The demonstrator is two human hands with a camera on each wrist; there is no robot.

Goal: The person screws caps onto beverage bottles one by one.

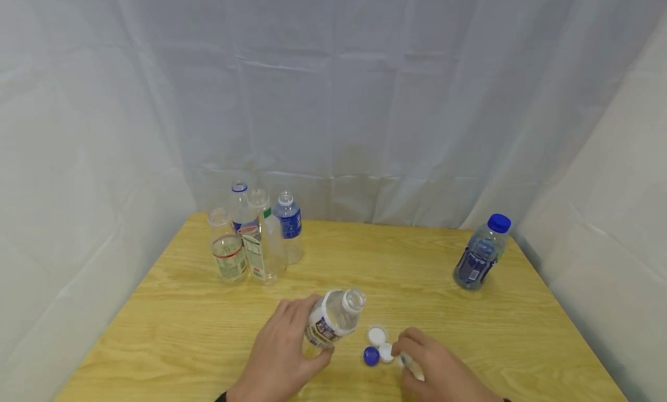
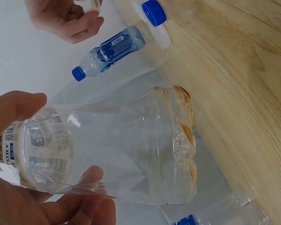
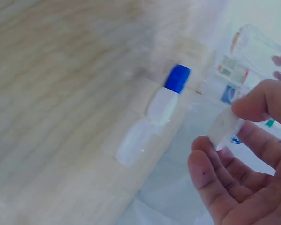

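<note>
My left hand point(image 1: 283, 347) grips a clear plastic bottle point(image 1: 341, 309) around its labelled upper part. The bottle has an uncapped mouth and leans to the right; in the left wrist view its ribbed base point(image 2: 180, 145) shows a yellowish tint. My right hand point(image 1: 435, 364) pinches a white bottle cap point(image 3: 225, 125) between thumb and fingers, low over the table. Just left of that hand lie a blue cap point(image 1: 372, 356) and white caps point(image 1: 377, 335), close together on the wood. Part of this group is hidden behind the right fingers in the head view.
Several uncapped clear bottles point(image 1: 229, 257) stand grouped at the back left of the wooden table point(image 1: 375, 263). A bottle with a blue cap point(image 1: 479, 257) stands at the back right. White sheeting point(image 1: 333, 101) hangs behind the table and along both sides.
</note>
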